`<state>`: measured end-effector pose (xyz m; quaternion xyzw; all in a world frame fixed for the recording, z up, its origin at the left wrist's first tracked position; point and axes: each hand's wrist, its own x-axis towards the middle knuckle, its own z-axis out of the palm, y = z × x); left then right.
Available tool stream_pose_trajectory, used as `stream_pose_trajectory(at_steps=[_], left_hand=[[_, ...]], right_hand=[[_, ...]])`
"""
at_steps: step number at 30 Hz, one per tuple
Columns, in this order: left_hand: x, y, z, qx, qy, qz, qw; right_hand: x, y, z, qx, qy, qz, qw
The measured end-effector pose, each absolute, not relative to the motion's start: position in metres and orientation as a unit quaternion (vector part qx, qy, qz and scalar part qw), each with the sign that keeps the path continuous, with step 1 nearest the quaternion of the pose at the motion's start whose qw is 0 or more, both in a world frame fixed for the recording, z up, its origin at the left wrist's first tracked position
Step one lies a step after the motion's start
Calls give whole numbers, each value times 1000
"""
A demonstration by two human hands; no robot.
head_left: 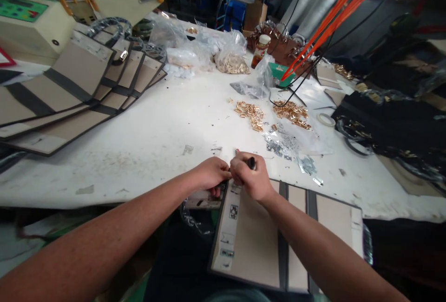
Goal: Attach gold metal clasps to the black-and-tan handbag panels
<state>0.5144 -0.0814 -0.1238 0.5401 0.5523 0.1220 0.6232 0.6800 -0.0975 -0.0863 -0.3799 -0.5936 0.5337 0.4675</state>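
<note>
the panel (pixel 259 227) is beige with dark grey bands; the stacked panels (pixel 78 62) are likewise striped. tool handle (pixel 251 163): black. table (pixel 174 125): white, smudged grey. metal bits (pixel 291 112): gold. cords (pixel 324 24): bright orange.

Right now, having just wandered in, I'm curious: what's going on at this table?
A person is bent to a beige panel that overlaps the near edge of the table. The right hand grips a dark-ended tool near the panel's far left corner; its tip is hard to make out. The left hand is curled at that same corner. Farther back lie gold pieces and thin metal plates, with similar panels stacked at left.
</note>
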Motion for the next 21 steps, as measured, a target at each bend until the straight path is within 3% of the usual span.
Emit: stream_pose_trajectory(at_steps=[8,12,18,21], left_hand=[[516,-79,-129,529,565,121,621],[519,-84,-119,566,562,120,592],[524,-96,-96,645,523,137,540],[542,-102,-79,736,480,156,452]], right_hand=[[689,-105,-101,-357,-547,536,535],[699,-108,-91,-445,-598,494,447],[789,-128,-84,-588,-714,247,289],[841,-158,-80,-622,-702,239,253]])
